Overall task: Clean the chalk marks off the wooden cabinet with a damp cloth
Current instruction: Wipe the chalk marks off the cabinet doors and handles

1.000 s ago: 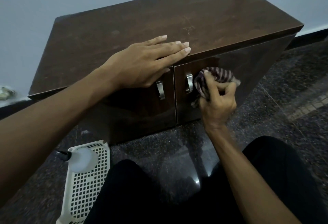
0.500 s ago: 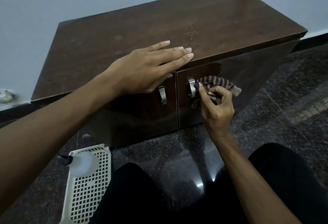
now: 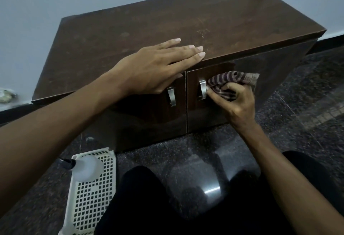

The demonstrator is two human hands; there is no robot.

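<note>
A white basket (image 3: 89,206) sits on the floor at lower left, with a bottle (image 3: 87,167) on it. The left hand (image 3: 154,67) lies flat on the cabinet (image 3: 186,20) top at its front edge, fingers straight and released. Faint pale marks (image 3: 202,31) show on the top. The right hand (image 3: 236,100) has its fingers curled, grasping the striped cloth (image 3: 230,79), which is pressed to the right door just beside its handle (image 3: 202,89).
</note>
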